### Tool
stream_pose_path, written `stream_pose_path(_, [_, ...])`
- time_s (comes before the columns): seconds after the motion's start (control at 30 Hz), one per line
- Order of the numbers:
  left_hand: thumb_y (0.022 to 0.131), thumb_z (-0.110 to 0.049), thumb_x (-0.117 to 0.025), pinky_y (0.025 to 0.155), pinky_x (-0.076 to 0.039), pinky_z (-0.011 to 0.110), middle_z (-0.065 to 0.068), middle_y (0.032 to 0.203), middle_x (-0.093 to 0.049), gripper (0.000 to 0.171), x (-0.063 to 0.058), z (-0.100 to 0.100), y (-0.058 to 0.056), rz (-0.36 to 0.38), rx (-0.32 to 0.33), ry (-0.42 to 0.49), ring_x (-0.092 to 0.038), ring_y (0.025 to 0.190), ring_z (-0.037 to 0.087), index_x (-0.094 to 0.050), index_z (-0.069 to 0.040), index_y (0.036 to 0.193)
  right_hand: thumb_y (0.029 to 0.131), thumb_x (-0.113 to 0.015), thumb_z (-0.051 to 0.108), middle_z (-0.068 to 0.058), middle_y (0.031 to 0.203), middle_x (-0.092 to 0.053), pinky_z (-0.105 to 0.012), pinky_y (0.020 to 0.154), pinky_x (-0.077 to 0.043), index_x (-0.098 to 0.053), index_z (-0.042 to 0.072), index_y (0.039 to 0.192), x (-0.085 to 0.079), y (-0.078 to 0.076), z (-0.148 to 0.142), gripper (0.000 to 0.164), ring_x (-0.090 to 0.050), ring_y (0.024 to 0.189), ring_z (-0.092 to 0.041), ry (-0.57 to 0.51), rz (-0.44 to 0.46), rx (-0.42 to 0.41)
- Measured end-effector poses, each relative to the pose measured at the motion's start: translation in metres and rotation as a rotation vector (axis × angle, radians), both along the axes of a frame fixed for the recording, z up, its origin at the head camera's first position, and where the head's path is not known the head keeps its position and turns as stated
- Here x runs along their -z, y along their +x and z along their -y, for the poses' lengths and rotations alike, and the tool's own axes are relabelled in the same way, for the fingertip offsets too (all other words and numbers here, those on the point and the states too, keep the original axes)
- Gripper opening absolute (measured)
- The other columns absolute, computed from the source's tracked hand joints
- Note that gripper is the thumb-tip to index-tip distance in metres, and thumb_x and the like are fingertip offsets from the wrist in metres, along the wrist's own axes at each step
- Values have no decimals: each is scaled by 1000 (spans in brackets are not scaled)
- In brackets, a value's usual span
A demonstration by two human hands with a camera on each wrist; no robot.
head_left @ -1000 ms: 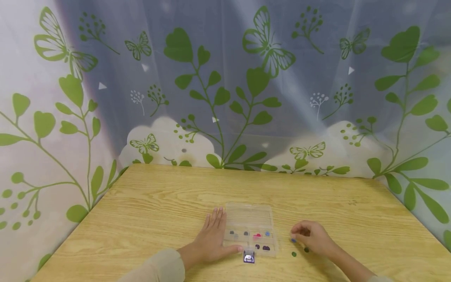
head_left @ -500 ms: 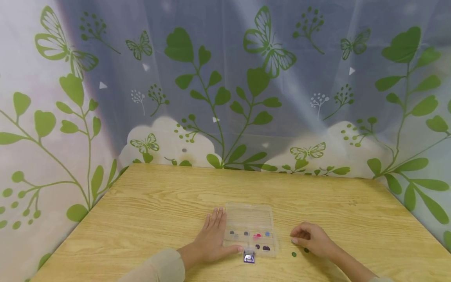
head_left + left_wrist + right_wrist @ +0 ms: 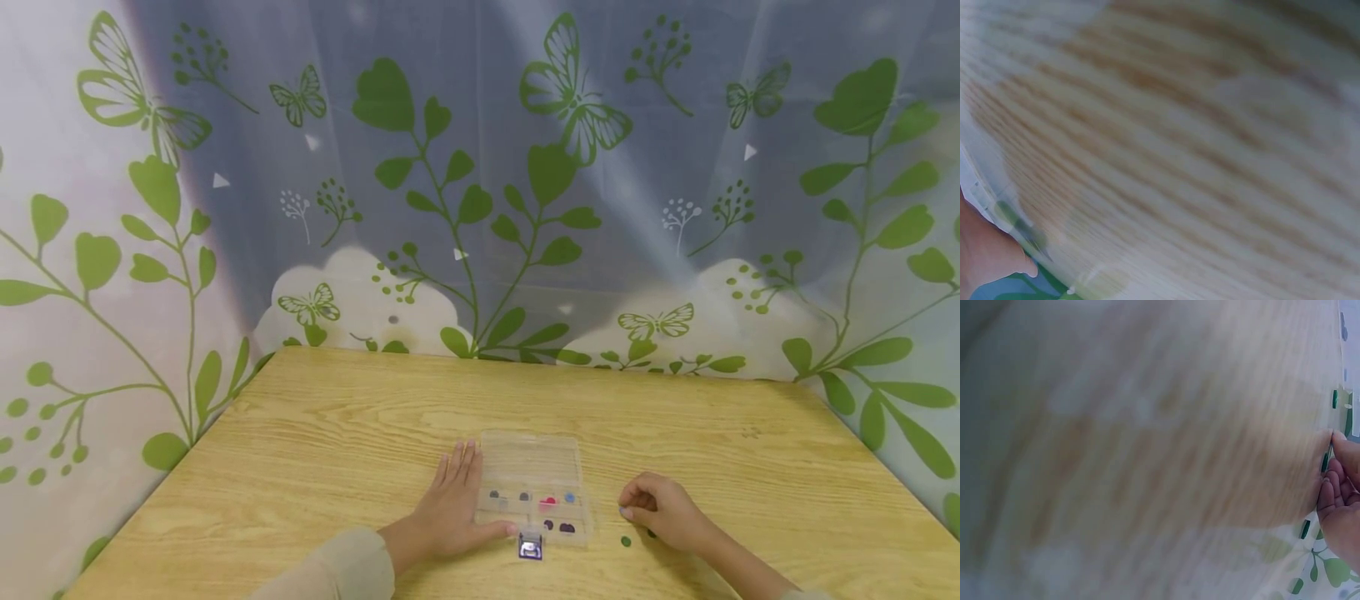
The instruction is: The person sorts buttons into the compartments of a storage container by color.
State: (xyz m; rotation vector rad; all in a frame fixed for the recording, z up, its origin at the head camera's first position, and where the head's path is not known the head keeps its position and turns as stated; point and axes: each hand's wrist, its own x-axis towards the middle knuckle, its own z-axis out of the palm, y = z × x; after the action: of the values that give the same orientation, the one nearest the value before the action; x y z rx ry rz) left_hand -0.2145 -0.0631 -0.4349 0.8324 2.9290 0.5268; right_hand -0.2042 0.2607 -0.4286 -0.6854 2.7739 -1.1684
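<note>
In the head view, my left hand lies with straight fingers along the left side of a clear plastic compartment box, its thumb reaching over the front left corner. Grey, red, blue and dark purple small pieces sit in several compartments. To the right of the box, my right hand pinches a small blue disc between thumb and forefinger at the tabletop; the fingers mostly cover it. A green disc lies just below that hand, and a darker one is partly hidden under it.
The box stands on a wood-grain table, its lid laid back and a shiny purple-edged clasp at its front. A curtain printed with leaves and butterflies hangs behind the table. Several green pieces show in the right wrist view.
The blue disc, plainly visible under my right fingertips one second ago, is now mostly covered by them as they close on it. My left hand and the box stay put.
</note>
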Motion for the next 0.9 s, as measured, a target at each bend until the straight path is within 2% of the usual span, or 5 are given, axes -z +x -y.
stream_pose_path(0.47, [82,-71,-43,117,-7,49,24,154,-3,106,0,0,0,-4,-1,3,-2,143,37,-8,6,146,84,-64,8,-2,79,-55,-16,55,-44,-58,1,83,-3,2,3,10,-44,65,3,13,7,47])
stream_pose_path(0.9, [82,-70,-43,117,-8,50,25,153,-3,106,-1,-1,-1,-1,2,1,-3,143,38,-9,7,146,87,-62,10,-1,79,-56,-16,60,-43,-61,1,83,-6,4,4,10,-43,68,1,14,33,108])
